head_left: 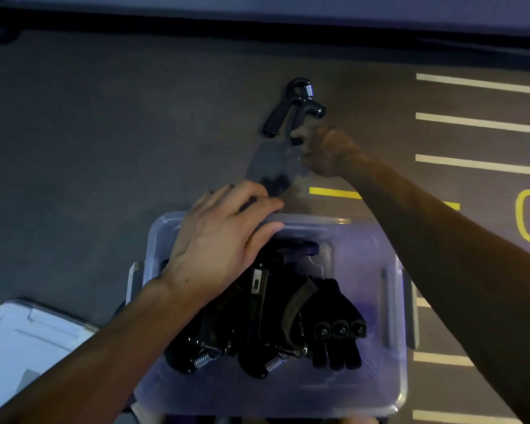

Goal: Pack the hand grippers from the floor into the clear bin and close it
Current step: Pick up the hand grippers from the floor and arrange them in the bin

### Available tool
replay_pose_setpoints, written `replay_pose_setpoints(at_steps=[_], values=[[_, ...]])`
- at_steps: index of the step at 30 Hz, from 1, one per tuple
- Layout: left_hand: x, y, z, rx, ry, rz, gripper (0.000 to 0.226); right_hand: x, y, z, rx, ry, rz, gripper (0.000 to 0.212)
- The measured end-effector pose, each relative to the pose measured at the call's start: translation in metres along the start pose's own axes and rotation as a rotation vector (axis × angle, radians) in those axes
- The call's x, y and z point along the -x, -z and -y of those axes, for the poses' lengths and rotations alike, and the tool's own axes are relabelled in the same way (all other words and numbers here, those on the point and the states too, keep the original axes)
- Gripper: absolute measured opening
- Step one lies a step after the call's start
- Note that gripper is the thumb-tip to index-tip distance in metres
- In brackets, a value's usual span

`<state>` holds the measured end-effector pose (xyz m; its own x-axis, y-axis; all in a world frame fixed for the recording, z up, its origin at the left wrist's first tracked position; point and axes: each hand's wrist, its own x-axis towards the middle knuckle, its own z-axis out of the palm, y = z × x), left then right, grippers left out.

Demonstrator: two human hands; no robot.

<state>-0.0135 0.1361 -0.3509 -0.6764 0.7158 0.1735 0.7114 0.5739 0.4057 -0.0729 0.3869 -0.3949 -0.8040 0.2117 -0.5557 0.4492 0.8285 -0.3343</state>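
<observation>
A black hand gripper with a steel spring is out in front of me over the dark floor, beyond the bin. My right hand grips the lower end of one of its handles, fingers curled round it. The clear bin stands open just below, holding several black hand grippers in a pile. My left hand rests on the bin's far left rim with straight fingers, holding nothing.
The bin's white lid lies on the floor at the lower left. White and yellow floor markings run along the right side. A dark wall base crosses the top of the view.
</observation>
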Motion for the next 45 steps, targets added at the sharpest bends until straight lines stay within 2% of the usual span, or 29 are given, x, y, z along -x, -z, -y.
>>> replay_pose_setpoints(at_steps=[6,8,11,13,16,18,22,25,29,32,34,39,45], values=[[-0.002,-0.007,0.008,0.0,-0.03,0.014,0.031,-0.032,-0.017,0.005,0.088,0.001,0.03,0.058],[-0.003,-0.006,0.008,0.003,-0.039,0.008,0.032,-0.038,-0.02,0.001,0.08,0.017,-0.01,0.052],[-0.004,-0.006,0.009,0.005,-0.046,0.012,0.031,-0.04,-0.02,-0.005,0.058,0.061,-0.074,0.031],[-0.004,-0.005,0.008,0.005,-0.039,0.027,0.03,-0.035,-0.015,-0.007,0.009,0.11,-0.147,0.022],[-0.004,-0.003,0.007,0.005,-0.024,0.061,0.03,-0.016,-0.001,-0.006,-0.071,0.202,-0.351,0.015],[-0.004,-0.001,0.005,0.008,-0.013,0.069,0.029,-0.002,0.01,-0.006,-0.093,0.238,-0.474,0.016],[0.001,0.001,-0.001,0.016,0.023,0.055,0.03,0.04,0.034,-0.008,-0.13,0.205,-0.599,0.032],[0.013,0.002,-0.008,0.034,0.055,0.046,0.035,0.102,0.053,0.003,-0.208,0.336,-0.73,0.02],[0.029,0.005,-0.021,0.053,0.04,-0.008,0.032,0.172,0.063,0.008,-0.293,0.442,-0.783,0.014],[0.041,0.007,-0.033,0.089,0.002,-0.028,0.018,0.205,0.064,0.003,-0.298,0.48,-0.781,0.016],[0.048,0.007,-0.039,0.048,-0.021,0.028,0.017,0.222,0.064,-0.001,-0.273,0.49,-0.741,0.016],[0.053,0.006,-0.046,-0.162,-0.036,0.244,0.037,0.252,0.061,-0.009,-0.144,0.547,-0.587,0.012],[0.053,0.006,-0.053,-0.251,0.005,0.297,0.05,0.252,0.044,-0.013,-0.054,0.543,-0.413,0.011]])
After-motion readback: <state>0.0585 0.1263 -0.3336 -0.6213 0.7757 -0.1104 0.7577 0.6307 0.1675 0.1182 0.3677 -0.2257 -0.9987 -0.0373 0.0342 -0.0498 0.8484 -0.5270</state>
